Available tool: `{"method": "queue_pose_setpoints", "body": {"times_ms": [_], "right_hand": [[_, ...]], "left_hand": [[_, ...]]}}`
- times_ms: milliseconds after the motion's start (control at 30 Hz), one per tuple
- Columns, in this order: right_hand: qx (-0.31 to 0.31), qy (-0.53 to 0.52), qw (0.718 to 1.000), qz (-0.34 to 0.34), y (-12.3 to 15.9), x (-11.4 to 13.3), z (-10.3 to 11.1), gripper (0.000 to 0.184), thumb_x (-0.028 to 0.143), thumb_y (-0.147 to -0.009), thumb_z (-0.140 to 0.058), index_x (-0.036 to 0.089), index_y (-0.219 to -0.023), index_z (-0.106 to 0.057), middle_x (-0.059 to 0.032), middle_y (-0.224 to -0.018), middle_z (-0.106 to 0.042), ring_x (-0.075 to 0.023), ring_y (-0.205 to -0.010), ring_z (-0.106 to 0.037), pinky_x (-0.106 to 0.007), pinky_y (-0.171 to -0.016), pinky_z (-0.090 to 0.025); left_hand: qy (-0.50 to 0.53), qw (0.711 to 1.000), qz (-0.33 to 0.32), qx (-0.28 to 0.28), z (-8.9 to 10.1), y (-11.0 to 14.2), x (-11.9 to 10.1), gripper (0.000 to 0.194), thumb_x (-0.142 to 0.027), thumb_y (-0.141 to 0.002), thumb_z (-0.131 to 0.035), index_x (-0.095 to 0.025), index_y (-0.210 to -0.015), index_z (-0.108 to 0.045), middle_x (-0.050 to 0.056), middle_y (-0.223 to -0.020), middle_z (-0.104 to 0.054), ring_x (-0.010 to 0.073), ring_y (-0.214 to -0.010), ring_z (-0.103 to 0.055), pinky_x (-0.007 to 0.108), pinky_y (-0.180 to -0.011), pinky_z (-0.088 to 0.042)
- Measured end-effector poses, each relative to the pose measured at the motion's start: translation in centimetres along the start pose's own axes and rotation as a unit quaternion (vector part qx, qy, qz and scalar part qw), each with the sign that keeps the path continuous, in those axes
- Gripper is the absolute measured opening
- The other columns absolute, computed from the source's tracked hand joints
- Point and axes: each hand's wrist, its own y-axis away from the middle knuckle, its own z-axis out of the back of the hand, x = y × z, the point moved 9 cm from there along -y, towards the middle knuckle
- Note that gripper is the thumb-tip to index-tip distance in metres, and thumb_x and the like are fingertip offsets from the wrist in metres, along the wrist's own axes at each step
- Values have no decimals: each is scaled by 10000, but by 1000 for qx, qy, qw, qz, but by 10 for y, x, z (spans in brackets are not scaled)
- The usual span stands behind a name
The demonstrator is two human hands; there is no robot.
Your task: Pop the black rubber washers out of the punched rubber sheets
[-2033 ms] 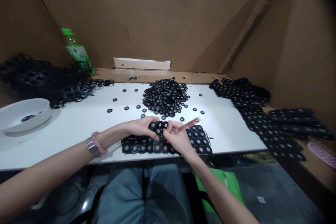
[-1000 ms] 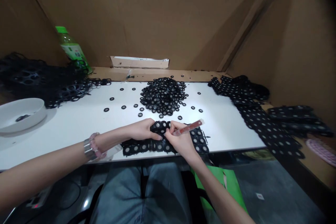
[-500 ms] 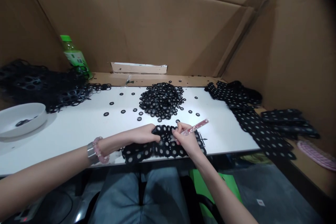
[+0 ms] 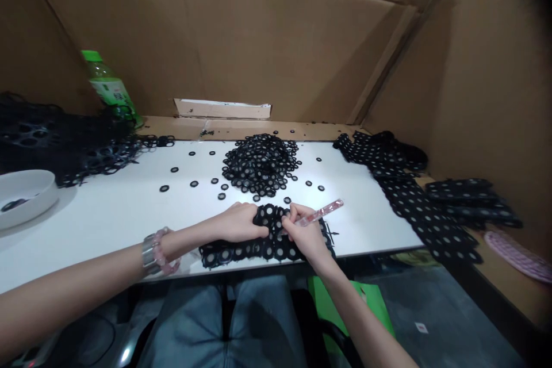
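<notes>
A black sheet with rows of pale round spots point(image 4: 267, 248) lies at the front edge of the white table. My left hand point(image 4: 241, 223) grips its upper part, thumb across the spots and the other fingers partly hidden. My right hand point(image 4: 304, 233) is closed round a slim pen-like tool point(image 4: 321, 213) with a clear, reddish handle. The tool slants down to the left, and its tip is hard to make out against the sheet between my hands. Just beyond them rises a heap of small black rings with pale centres point(image 4: 261, 164).
Loose rings point(image 4: 194, 183) are scattered around the heap. On the left are a white bowl point(image 4: 38, 204), a tangle of black perforated scrap point(image 4: 52, 138) and a green-capped bottle point(image 4: 111, 89). More spotted sheets point(image 4: 409, 207) lie at the right. Cardboard walls point(image 4: 276, 40) enclose the table.
The view has shifted slightly, so the bottle, bowl and heap appear further left. My left hand has slid a little to the right over the sheet. The right hand still holds the tool.
</notes>
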Motion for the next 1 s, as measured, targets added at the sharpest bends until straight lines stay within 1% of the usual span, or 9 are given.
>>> {"method": "queue_pose_setpoints", "body": {"times_ms": [33,100,200,400,500,700,867,933,1000], "right_hand": [[-6,18,1000,14,1,3,1,237,144,-634,-484,216,-499,-302,80,-418,-365,-81,-390,-343,-213,-410,-230],[-12,46,998,35,3,7,1,240,134,-633,-477,213,-494,-297,75,-444,-334,-87,-432,-321,-218,-433,-233],[-7,69,997,37,4,7,-1,236,124,-635,-469,211,-504,-292,73,-465,-317,-93,-457,-309,-224,-449,-234],[-1,97,995,39,2,7,-2,257,137,-645,-482,209,-496,-286,66,-472,-329,-99,-472,-326,-229,-468,-246],[-1,92,995,43,2,7,-2,252,134,-642,-481,209,-498,-289,64,-477,-335,-99,-476,-331,-229,-472,-254],[-4,92,995,44,3,7,-2,249,124,-637,-477,209,-501,-286,66,-477,-328,-95,-470,-317,-225,-460,-246],[13,132,988,78,6,13,-10,261,124,-673,-467,206,-508,-282,60,-469,-340,-95,-457,-337,-226,-460,-253],[17,154,983,97,7,17,-13,269,113,-679,-458,204,-505,-274,61,-453,-335,-90,-436,-332,-229,-457,-250],[18,175,978,110,8,20,-16,270,104,-679,-450,203,-501,-273,65,-437,-330,-87,-419,-325,-233,-463,-255]], "left_hand": [[-31,999,4,-1,1,-1,-2,295,-464,-653,-513,-177,-602,-466,43,-642,-581,241,-701,-547,286,-586,-391],[-64,998,-11,-2,1,-2,-9,354,-520,-647,-521,-189,-570,-422,39,-600,-554,257,-719,-544,300,-623,-389],[-71,997,-6,-25,3,-4,-5,391,-546,-590,-578,-192,-591,-415,51,-644,-565,277,-766,-539,312,-662,-394],[-4,997,34,-63,1,-4,17,426,-559,-534,-629,-193,-624,-429,48,-751,-552,275,-841,-512,305,-683,-417],[16,996,54,-64,-1,-3,24,464,-584,-525,-630,-188,-668,-438,71,-836,-534,286,-866,-498,317,-680,-426],[45,995,66,-55,-4,-3,28,469,-585,-530,-632,-187,-684,-438,70,-868,-515,293,-908,-475,333,-719,-430],[88,995,20,-39,-11,-5,22,347,-472,-577,-618,-185,-700,-468,31,-799,-523,288,-994,-440,341,-838,-389],[120,992,28,-35,-14,-5,25,346,-453,-578,-621,-180,-735,-477,24,-821,-531,278,-992,-447,339,-835,-390],[161,985,50,-41,-15,-5,31,418,-459,-567,-634,-166,-821,-479,35,-898,-540,269,-972,-471,338,-805,-408]]}}
